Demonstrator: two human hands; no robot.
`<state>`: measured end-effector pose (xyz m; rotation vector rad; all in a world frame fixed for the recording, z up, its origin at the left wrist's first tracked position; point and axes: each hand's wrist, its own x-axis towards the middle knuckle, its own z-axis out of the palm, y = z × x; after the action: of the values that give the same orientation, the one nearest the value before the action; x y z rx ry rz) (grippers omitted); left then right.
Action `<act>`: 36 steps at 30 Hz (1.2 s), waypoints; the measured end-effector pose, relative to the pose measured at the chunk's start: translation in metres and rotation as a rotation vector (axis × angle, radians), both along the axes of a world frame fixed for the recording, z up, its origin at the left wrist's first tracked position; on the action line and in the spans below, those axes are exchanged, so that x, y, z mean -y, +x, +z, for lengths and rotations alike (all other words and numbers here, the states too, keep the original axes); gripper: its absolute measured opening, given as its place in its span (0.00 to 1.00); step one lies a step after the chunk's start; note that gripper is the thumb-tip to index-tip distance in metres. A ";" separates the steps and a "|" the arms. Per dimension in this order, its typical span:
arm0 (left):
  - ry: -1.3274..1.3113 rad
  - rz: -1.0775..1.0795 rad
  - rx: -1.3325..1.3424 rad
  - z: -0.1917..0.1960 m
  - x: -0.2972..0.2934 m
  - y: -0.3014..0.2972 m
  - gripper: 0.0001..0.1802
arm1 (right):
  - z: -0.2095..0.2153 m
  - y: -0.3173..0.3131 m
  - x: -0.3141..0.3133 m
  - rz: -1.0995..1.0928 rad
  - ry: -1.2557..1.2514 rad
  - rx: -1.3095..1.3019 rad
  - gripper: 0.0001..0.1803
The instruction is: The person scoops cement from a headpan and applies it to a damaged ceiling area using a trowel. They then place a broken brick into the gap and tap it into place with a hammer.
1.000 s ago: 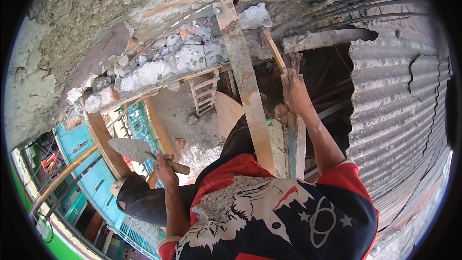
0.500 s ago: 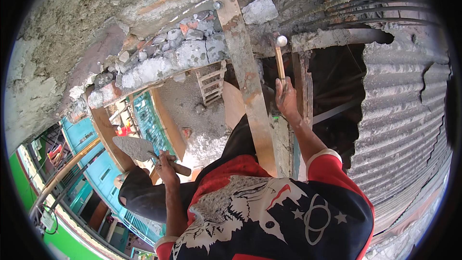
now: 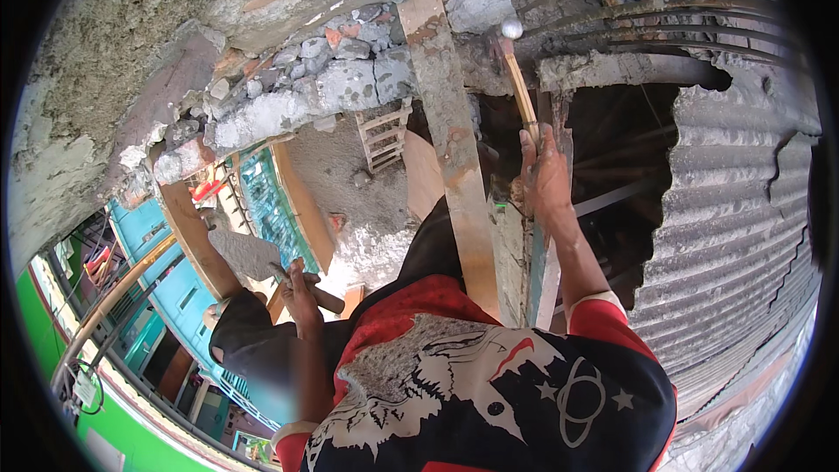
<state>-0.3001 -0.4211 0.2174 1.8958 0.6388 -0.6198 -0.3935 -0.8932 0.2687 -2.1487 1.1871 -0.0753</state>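
My right hand [image 3: 549, 177] is closed round the wooden handle of a hammer [image 3: 522, 92]. Its round metal head [image 3: 511, 29] is up beside the broken masonry, just right of a long wooden board [image 3: 450, 122]. In my left hand [image 3: 303, 299] is a trowel, gripped by its handle [image 3: 325, 299]. The grey, mortar-coated trowel blade [image 3: 245, 253] points up and left, in front of a wooden post. A ledge of broken concrete [image 3: 336, 92] with loose rubble [image 3: 350, 50] runs left of the board.
A corrugated roof sheet [image 3: 725, 210] with a ragged edge lies to the right, beside a dark opening [image 3: 620, 166]. Bare bars [image 3: 699, 22] stick out above it. Far below are a small wooden rack [image 3: 383, 140] and a grey floor. Turquoise panels [image 3: 183, 297] stand lower left.
The hammer and my right hand have shifted; the head is higher, and the hand is slightly lower and to the right. My left hand keeps the trowel, nudged slightly left.
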 end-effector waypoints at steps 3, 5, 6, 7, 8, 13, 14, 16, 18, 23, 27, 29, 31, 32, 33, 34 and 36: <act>-0.033 -0.021 0.036 -0.002 0.017 0.003 0.22 | 0.012 -0.008 0.014 0.035 -0.072 -0.074 0.16; -0.033 -0.026 0.044 0.006 0.029 0.005 0.23 | 0.023 -0.014 0.015 0.037 0.099 0.141 0.15; -0.031 -0.035 0.027 0.006 0.030 0.006 0.22 | 0.028 -0.016 0.016 0.042 0.186 0.247 0.15; -0.029 -0.045 0.010 0.006 0.028 0.007 0.22 | 0.034 -0.016 0.020 0.054 0.222 0.229 0.15; -0.028 -0.051 -0.003 0.005 0.027 0.008 0.22 | 0.042 -0.014 0.026 0.068 0.258 0.215 0.15; -0.090 0.050 0.037 0.007 0.025 0.007 0.20 | 0.109 0.024 0.020 0.078 0.378 0.072 0.14; -0.093 0.052 0.037 0.004 0.026 0.008 0.20 | 0.115 0.026 0.019 0.056 0.438 0.102 0.15; -0.097 0.058 0.040 0.001 0.028 0.010 0.21 | 0.124 0.030 0.019 0.013 0.558 0.162 0.17; -0.082 0.062 0.052 0.005 0.033 0.010 0.23 | 0.121 0.029 0.035 0.073 0.586 0.123 0.18; -0.115 0.138 0.031 0.010 0.044 0.011 0.25 | 0.109 0.020 0.039 0.121 0.463 -0.038 0.16; -0.153 0.136 0.055 0.012 0.040 0.012 0.24 | 0.075 0.008 0.023 0.337 -0.100 0.146 0.17; -0.133 0.146 0.068 0.007 0.038 0.010 0.24 | 0.064 0.005 -0.003 0.264 -0.235 0.211 0.17; -0.126 0.136 0.051 0.001 0.039 0.009 0.25 | 0.025 -0.023 -0.015 0.163 -0.240 0.180 0.16; -0.115 0.120 0.038 0.000 0.039 0.010 0.25 | -0.004 -0.037 -0.017 0.099 -0.257 0.143 0.15; -0.099 0.100 0.026 0.000 0.037 0.011 0.25 | -0.018 -0.041 -0.021 0.081 -0.243 0.088 0.15; -0.113 0.108 0.009 -0.001 0.034 0.009 0.23 | -0.028 -0.042 -0.026 0.065 -0.228 0.034 0.15; -0.151 0.124 -0.015 -0.006 0.031 0.011 0.20 | -0.026 -0.039 -0.025 0.029 -0.186 0.051 0.14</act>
<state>-0.2895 -0.4517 0.2109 1.6989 0.6942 -0.5863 -0.4323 -0.8681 0.2422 -2.3101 1.1583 -0.2356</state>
